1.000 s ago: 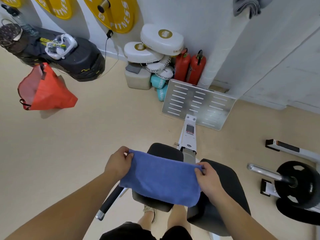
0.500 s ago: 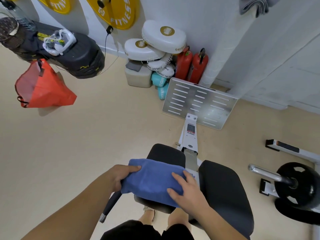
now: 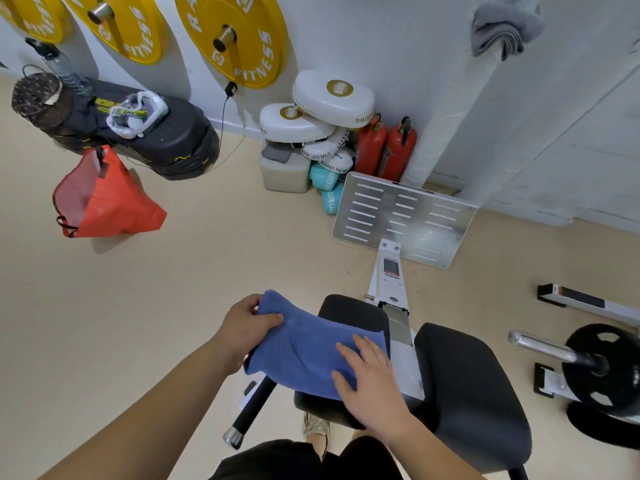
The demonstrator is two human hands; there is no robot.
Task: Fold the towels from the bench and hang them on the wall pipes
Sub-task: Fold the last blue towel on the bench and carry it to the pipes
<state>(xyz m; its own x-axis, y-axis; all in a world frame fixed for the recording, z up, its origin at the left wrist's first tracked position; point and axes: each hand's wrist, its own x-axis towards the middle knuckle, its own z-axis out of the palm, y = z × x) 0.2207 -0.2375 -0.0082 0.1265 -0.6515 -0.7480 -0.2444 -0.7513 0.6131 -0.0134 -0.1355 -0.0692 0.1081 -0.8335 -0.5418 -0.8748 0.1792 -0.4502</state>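
While your left hand [image 3: 246, 327] grips the left edge of the folded blue towel [image 3: 308, 344], thumb on top, your right hand [image 3: 370, 379] lies flat on its near right corner, fingers straight. The towel rests on the front black bench pad [image 3: 353, 310], its left part overhanging bare beige floor [image 3: 156, 306]. A grey towel [image 3: 498, 32] hangs on the white wall pipe [image 3: 446, 109], upper right.

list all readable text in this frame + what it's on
"FITNESS": big yellow weight plate on the wall, and the second yellow plate left of it
"RA", rest cut off: same big plate
"OXING", start hidden: top white boxing pad
"STARLIGHT": white pad strap
"AGAINGT THE W", rest hidden: lower white pad
"TOR", partial: teal container
Sticker on white bench rail: too small to read
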